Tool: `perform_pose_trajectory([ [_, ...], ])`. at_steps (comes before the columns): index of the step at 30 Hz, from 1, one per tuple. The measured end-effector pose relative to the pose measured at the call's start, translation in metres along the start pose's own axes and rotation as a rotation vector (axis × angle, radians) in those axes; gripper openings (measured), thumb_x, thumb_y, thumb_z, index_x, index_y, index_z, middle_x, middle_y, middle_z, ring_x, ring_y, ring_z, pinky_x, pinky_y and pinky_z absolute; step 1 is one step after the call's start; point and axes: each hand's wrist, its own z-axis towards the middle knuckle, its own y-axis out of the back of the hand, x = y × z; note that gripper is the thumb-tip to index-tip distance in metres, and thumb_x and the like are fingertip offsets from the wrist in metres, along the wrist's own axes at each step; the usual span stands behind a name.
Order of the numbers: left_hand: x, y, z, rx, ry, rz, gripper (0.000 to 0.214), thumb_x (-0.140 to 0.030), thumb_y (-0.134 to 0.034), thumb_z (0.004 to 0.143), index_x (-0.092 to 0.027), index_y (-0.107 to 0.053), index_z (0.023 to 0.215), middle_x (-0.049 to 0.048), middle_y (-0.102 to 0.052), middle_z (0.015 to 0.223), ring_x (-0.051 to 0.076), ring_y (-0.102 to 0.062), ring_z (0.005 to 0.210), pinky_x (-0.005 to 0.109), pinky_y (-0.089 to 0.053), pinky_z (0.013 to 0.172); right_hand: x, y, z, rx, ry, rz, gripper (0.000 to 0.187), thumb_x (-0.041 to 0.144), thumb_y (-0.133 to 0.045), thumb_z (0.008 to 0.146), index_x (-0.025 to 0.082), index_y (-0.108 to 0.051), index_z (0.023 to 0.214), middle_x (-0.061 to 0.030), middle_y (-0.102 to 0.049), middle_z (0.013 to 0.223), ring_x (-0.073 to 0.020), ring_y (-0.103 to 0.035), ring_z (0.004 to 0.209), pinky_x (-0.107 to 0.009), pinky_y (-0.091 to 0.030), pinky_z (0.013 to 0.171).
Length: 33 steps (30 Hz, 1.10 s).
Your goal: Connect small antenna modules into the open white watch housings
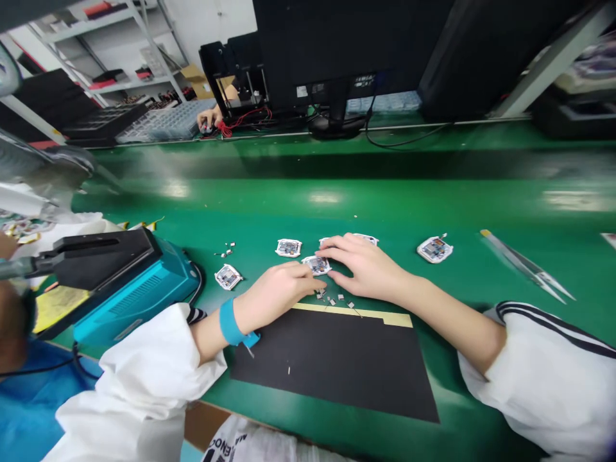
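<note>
On green bench (269,199) beyond blk mat (337,362): white-rimmed unit (315,264), R hand (368,266) half-spread at its edge, hold unclear. L hand (276,289) bunched nr small parts (332,301); can't tell if gripping any.

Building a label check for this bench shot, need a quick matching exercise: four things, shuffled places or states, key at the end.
Things
1. Tweezers
2. Strap
3. Black sheet
4. Right hand

Places or states
A. Yellow strip along its far edge
B. Fingers at a small white-framed device
C. Blue, around the left wrist
D. Lying on the green table, tips apart

Pairs: 1-D, 2-C, 3-A, 4-B
</note>
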Motion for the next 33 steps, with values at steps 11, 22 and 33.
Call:
perform_pose_trajectory([
  [11, 0.007, -0.016, -0.003, -0.032, 0.008, -0.099, 0.019, -0.020, -0.041, 0.084, -0.016, -0.060, 0.083, 0.0011, -0.059, 0.084, 0.011, -0.054, 0.078, 0.020, -0.042, 0.071, -0.009, -0.004, -0.008, 0.008, -0.044, -0.047, 0.024, 0.033, -0.047, 0.081, 0.018, -0.061, 0.094, -0.0056, -0.054, 0.107, -0.0195, -0.047, 0.098, -0.034, -0.040, 0.085],
  [22, 0.011, -0.020, -0.002, -0.061, 0.011, -0.134, 0.013, -0.020, -0.042, 0.084, -0.014, -0.052, 0.089, 0.0021, -0.059, 0.080, 0.012, -0.053, 0.075, 0.022, -0.042, 0.070, 0.019, 0.006, -0.023, -0.008, 0.009, 0.134, 0.023, 0.031, -0.046, 0.082, 0.018, -0.055, 0.099, -0.0055, -0.056, 0.093, -0.0162, -0.050, 0.090, -0.030, -0.042, 0.079],
  [33, 0.041, 0.016, -0.019, -0.068, 0.175, -0.024, 0.018, -0.023, -0.041, 0.084, -0.017, -0.055, 0.094, 0.0024, -0.059, 0.087, 0.013, -0.055, 0.081, 0.023, -0.043, 0.073, 0.031, -0.008, -0.011, 0.123, -0.058, 0.125, 0.009, 0.024, -0.053, 0.077, 0.018, -0.059, 0.080, -0.0034, -0.055, 0.083, -0.0156, -0.051, 0.083, -0.028, -0.043, 0.073],
])
